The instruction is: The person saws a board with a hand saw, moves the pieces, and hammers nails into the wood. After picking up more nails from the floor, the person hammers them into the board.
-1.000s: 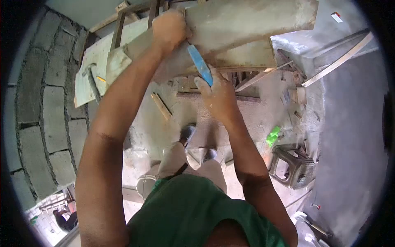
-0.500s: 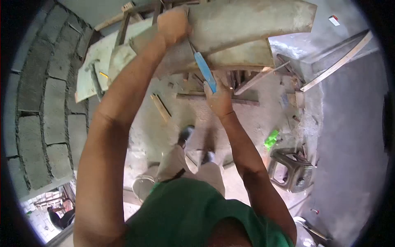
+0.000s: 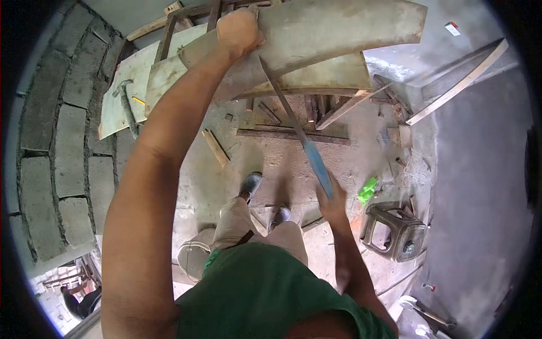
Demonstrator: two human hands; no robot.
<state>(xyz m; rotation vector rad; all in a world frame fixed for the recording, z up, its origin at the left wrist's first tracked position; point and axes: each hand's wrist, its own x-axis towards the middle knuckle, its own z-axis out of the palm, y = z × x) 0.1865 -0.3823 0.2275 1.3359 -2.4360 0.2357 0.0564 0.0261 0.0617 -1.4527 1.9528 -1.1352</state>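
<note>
Carries a hammer [image 3: 129,107] and a small yellow stick [image 3: 138,100] on a pale board [image 3: 114,116], left on the bench [image 3: 214,16]. Supports a long grey board [image 3: 339,25], lying over a shorter board [image 3: 333,74].

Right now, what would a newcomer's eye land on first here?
Probably the blue-handled saw in the right hand, its blade slanting up to the pale board where the left hand rests. Next, the bright green scrap on the floor at right, just beyond the stool.
</note>
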